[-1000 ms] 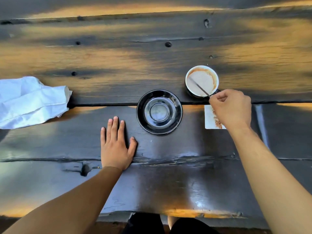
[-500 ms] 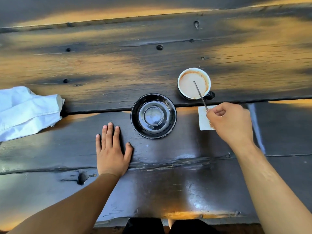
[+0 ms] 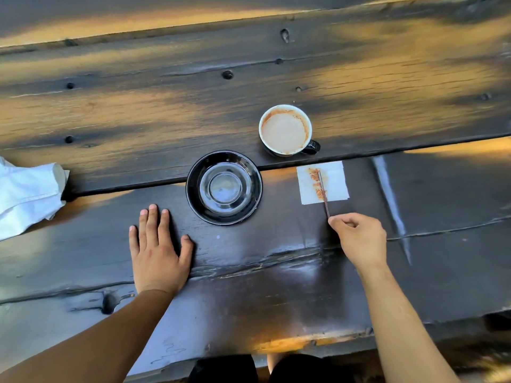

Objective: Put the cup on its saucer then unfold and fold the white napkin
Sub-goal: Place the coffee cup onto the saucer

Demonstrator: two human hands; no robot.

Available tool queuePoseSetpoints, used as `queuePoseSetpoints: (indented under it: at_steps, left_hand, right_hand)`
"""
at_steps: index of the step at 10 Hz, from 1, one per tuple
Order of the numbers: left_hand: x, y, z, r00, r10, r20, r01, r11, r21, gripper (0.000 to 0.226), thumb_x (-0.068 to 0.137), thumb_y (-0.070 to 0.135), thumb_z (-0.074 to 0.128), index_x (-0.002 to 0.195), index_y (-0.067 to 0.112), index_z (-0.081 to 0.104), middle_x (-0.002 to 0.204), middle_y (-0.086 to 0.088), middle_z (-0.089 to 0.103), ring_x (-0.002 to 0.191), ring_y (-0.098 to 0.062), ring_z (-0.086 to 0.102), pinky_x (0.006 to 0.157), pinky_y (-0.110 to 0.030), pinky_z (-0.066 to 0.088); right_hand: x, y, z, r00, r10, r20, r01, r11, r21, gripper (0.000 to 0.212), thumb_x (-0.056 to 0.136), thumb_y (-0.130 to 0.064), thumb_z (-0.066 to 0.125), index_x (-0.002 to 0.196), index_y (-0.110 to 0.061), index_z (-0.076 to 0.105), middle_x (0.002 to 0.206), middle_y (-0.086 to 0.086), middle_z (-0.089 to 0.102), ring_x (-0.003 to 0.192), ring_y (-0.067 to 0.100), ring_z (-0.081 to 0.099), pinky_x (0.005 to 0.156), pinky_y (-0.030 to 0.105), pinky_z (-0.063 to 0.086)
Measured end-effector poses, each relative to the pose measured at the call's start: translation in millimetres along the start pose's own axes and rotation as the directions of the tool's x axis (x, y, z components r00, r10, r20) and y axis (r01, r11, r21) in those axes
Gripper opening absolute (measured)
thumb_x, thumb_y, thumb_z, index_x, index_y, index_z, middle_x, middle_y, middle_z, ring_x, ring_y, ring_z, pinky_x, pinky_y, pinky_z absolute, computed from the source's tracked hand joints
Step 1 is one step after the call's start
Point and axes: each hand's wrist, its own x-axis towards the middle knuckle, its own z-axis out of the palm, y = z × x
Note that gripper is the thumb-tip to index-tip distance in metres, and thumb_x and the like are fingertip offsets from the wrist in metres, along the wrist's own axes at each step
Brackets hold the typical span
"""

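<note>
Since the earlier frames the stick (image 3: 323, 193) has been lifted out of the cup (image 3: 285, 130) and is now laid across the stained paper (image 3: 333, 181), its near end pinched between thumb and forefinger of the right hand (image 3: 359, 239), the other fingers curled. Pale brown drink is held in the cup, with a rusty ring left on the white inner wall; a dark handle is seen at its lower right. The cup stands on the table (image 3: 110, 106), just beyond and right of the saucer (image 3: 224, 187), apart from it. Nothing is held in the saucer: it is round, black and glossy, with a raised ring at its centre. The left hand (image 3: 159, 251) is laid flat on the wood, fingers straight and spread, near the saucer's left edge. The napkin (image 3: 26, 193), white and rumpled, is left bunched at the far left edge, partly cut off by the frame, well apart from both hands. The table is made of dark, worn planks with knots, cracks and a long seam running under the saucer. Bare wood lies between napkin and left hand, and along the near edge.
</note>
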Motion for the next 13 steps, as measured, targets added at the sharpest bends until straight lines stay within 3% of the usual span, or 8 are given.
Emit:
queuePoseSetpoints:
  at_steps: [3,6,7,8,9,11,12,13]
  left_hand:
    - [1,0,-1,1.000,-0.003,-0.011,0.003,1.000,-0.014,0.072,0.091,0.046,0.035,0.152,0.008,0.036,0.165,-0.013,0.025,0.155,-0.027,0.013,0.125,-0.051,0.010]
    - [1,0,-1,1.000,0.002,-0.020,-0.002,1.000,-0.007,0.071,0.091,0.045,0.037,0.152,0.007,0.037,0.164,-0.013,0.026,0.155,-0.028,0.014,0.125,-0.053,0.011]
    - [1,5,-1,1.000,0.007,-0.013,-0.007,1.000,-0.019,0.071,0.092,0.044,0.038,0.151,0.006,0.038,0.164,-0.014,0.026,0.155,-0.028,0.015,0.125,-0.053,0.012]
    - [1,3,0,1.000,0.011,-0.009,-0.011,1.000,-0.009,0.071,0.092,0.045,0.038,0.152,0.008,0.037,0.165,-0.013,0.026,0.155,-0.027,0.014,0.125,-0.053,0.012]
    - [1,-1,1,1.000,0.018,-0.012,-0.018,1.000,0.003,0.071,0.092,0.045,0.039,0.152,0.008,0.036,0.165,-0.012,0.025,0.155,-0.027,0.014,0.125,-0.052,0.012]
    - [1,-3,4,1.000,0.018,-0.016,-0.018,1.000,0.021,0.071,0.093,0.046,0.038,0.153,0.009,0.034,0.165,-0.012,0.024,0.156,-0.027,0.013,0.125,-0.052,0.012]
    - [1,-5,6,0.999,0.028,-0.022,-0.027,0.999,0.022,0.071,0.093,0.046,0.038,0.153,0.009,0.034,0.165,-0.012,0.024,0.156,-0.027,0.013,0.124,-0.053,0.013]
    - [1,-6,7,0.999,0.030,-0.022,-0.029,0.999,0.027,0.071,0.093,0.046,0.038,0.153,0.009,0.033,0.165,-0.012,0.023,0.156,-0.027,0.012,0.124,-0.053,0.013]
  right_hand:
    - [9,-5,-5,0.999,0.003,0.045,0.003,0.993,-0.119,0.015,0.079,-0.032,0.074,0.065,-0.027,0.074,0.063,-0.026,0.068,0.076,0.005,0.067,0.071,0.028,0.052]
    - [60,-99,14,0.957,-0.267,0.114,0.230,0.936,0.266,0.024,0.097,-0.037,0.046,0.112,-0.038,0.065,0.069,-0.004,0.062,0.055,0.002,0.053,0.058,0.024,0.044]
    - [78,-112,16,0.955,-0.217,0.202,0.181,0.966,0.182,0.029,0.100,-0.041,0.040,0.115,-0.032,0.063,0.070,-0.002,0.058,0.053,0.006,0.050,0.056,0.026,0.039]
    - [91,-116,21,0.927,-0.124,0.355,0.086,0.989,0.118,0.030,0.104,-0.043,0.036,0.099,-0.027,0.061,0.069,0.001,0.053,0.052,0.014,0.045,0.043,0.021,0.035]
    - [93,-116,23,0.903,-0.143,0.406,0.081,0.983,0.165,0.036,0.107,-0.039,0.036,0.083,-0.023,0.057,0.068,0.000,0.049,0.050,0.011,0.043,0.037,0.017,0.031]
    - [89,-113,27,0.897,-0.231,0.377,0.153,0.962,0.226,0.034,0.107,-0.037,0.039,0.081,-0.028,0.058,0.077,-0.005,0.049,0.060,0.005,0.045,0.050,0.013,0.041]
    - [83,-109,28,0.881,-0.314,0.354,0.266,0.947,0.178,0.037,0.106,-0.040,0.039,0.076,-0.027,0.056,0.073,-0.008,0.051,0.057,0.001,0.045,0.057,0.015,0.042]
    - [75,-108,31,0.861,-0.342,0.376,0.282,0.937,0.207,0.038,0.106,-0.040,0.039,0.074,-0.025,0.053,0.071,-0.005,0.051,0.054,0.002,0.045,0.055,0.017,0.041]
